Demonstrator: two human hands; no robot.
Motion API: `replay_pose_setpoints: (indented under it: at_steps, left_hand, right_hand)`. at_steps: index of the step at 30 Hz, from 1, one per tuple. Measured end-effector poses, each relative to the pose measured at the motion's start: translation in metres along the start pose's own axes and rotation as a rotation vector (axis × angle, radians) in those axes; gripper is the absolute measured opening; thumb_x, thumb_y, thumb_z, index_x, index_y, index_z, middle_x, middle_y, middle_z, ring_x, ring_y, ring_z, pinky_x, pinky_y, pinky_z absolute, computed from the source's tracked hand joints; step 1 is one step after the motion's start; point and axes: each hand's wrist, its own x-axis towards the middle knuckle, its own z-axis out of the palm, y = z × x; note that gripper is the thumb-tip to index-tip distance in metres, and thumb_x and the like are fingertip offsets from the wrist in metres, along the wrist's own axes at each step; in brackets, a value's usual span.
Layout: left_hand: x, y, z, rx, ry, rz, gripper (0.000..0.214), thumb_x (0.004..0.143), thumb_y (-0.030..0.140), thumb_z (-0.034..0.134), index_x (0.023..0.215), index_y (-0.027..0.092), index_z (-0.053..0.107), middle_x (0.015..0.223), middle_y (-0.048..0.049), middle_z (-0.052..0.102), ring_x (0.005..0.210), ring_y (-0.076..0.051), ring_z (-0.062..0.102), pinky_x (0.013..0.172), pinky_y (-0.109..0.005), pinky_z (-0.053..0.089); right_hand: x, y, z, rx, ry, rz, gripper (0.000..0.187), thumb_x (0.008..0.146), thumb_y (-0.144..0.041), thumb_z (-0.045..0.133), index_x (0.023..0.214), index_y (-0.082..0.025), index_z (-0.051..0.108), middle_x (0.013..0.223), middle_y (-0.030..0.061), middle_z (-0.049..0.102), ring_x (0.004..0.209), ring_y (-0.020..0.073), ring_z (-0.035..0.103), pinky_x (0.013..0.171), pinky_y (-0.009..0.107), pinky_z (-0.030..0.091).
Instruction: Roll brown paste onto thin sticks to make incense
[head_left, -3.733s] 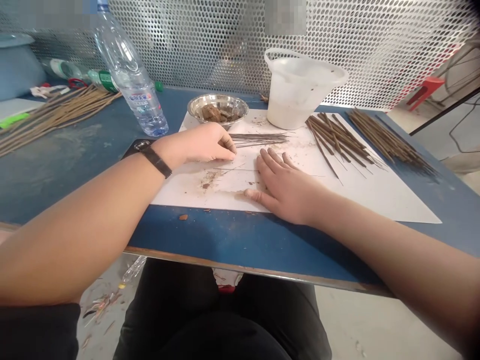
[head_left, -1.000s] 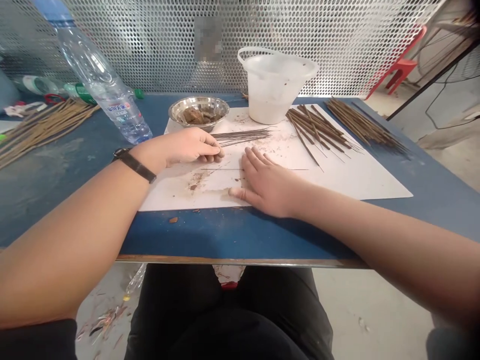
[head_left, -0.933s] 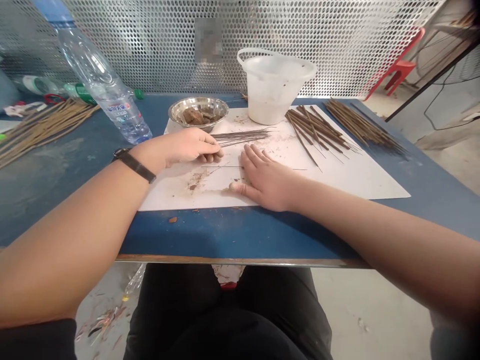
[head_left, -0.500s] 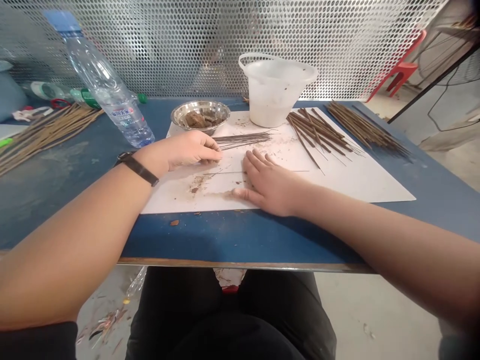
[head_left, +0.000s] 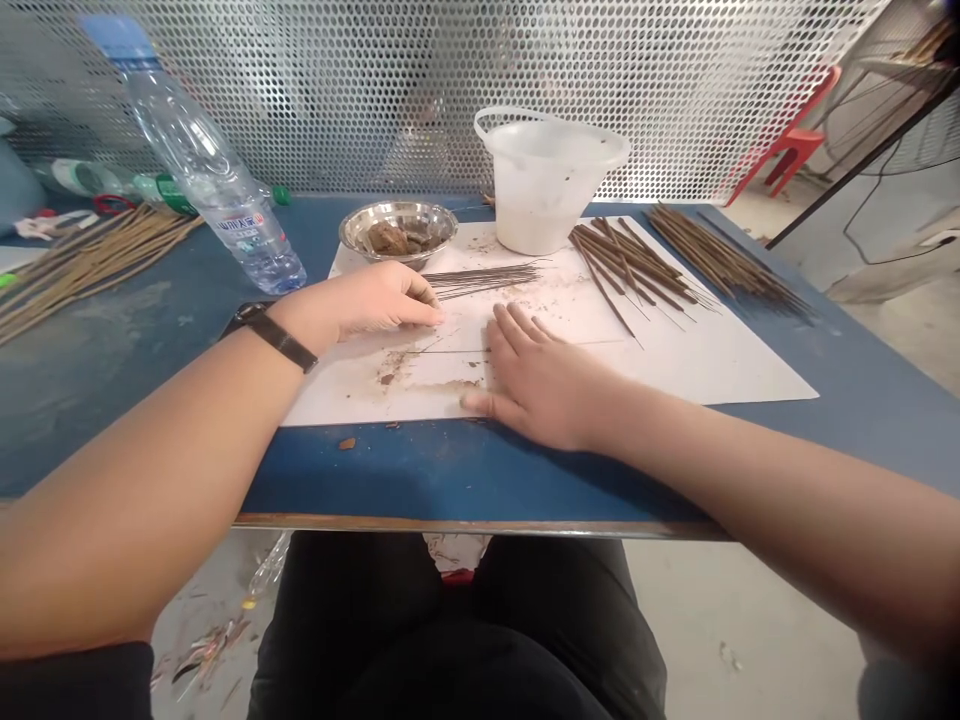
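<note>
My right hand [head_left: 536,375] lies flat on the white board [head_left: 720,365], fingers stretched out and thumb apart. Under its palm runs a thin dark stick [head_left: 450,351], which shows on both sides of the hand. My left hand [head_left: 386,298] rests to the left with fingers curled in and the thumb against them; whatever it may pinch is hidden. Just beyond it lies a bunch of thin bare sticks [head_left: 487,278], their left ends behind the hand. Brown crumbs [head_left: 390,372] are scattered between my hands.
A steel bowl [head_left: 350,240] with brown lumps [head_left: 390,238] and a white plastic bucket [head_left: 536,195] stand at the back. Coated brown sticks [head_left: 637,265] lie on the right, more bundles [head_left: 724,255] beyond. A leaning water bottle [head_left: 217,180] stands left on the blue table [head_left: 330,485].
My right hand has slid slightly towards me, and the thin stick under it has come nearer the board's front edge. My left hand has stayed nearly still.
</note>
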Motion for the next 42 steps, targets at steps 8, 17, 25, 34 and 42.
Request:
replay_pose_setpoints:
  at_steps: [8,17,25,34,42]
  left_hand:
    - [0.002,-0.003,0.002,0.092,0.029,0.086,0.025,0.08,0.051,0.075,0.08,0.026,0.075,0.082,-0.0047,0.073,0.078,-0.023,0.067,0.072,-0.037,0.05]
    - [-0.005,0.005,0.018,0.226,0.087,0.186,0.036,0.085,0.055,0.072,0.102,0.023,0.073,0.099,-0.0091,0.076,0.084,-0.025,0.068,0.073,-0.037,0.05]
    - [-0.011,0.016,0.031,0.278,0.159,0.307,0.044,0.093,0.05,0.067,0.125,0.02,0.07,0.126,-0.0127,0.072,0.109,-0.029,0.068,0.093,-0.041,0.053]
    - [-0.021,0.043,0.061,0.433,0.213,0.432,0.043,0.096,0.026,0.059,0.138,0.017,0.06,0.128,-0.0156,0.069,0.119,-0.032,0.065,0.097,-0.042,0.051]
    - [-0.022,0.045,0.063,0.519,0.188,0.346,0.026,0.1,0.032,0.053,0.112,0.015,0.069,0.092,-0.0138,0.072,0.081,-0.029,0.069,0.071,-0.04,0.048]
  right_hand:
    - [0.02,0.029,-0.017,0.042,0.067,0.004,0.095,0.101,-0.076,0.035,0.164,-0.005,0.038,0.17,0.0253,0.037,0.158,0.0459,0.033,0.123,0.06,0.036]
    - [0.003,0.094,-0.044,-0.009,0.034,-0.057,0.043,0.096,-0.058,0.061,0.103,-0.021,0.081,0.113,0.0141,0.075,0.117,0.0355,0.063,0.101,0.053,0.048]
    - [0.008,0.067,-0.04,-0.033,0.12,0.014,0.038,0.107,-0.045,0.046,0.105,-0.02,0.074,0.094,0.0128,0.072,0.092,0.03,0.065,0.077,0.041,0.046]
    - [0.015,0.022,-0.025,0.032,0.236,-0.003,0.018,0.101,-0.015,0.047,0.103,-0.016,0.065,0.101,0.015,0.074,0.087,0.0255,0.065,0.072,0.033,0.042]
    - [0.016,0.02,-0.024,0.075,0.223,0.005,0.014,0.097,-0.01,0.051,0.092,-0.018,0.061,0.091,0.0117,0.072,0.082,0.0238,0.063,0.07,0.031,0.041]
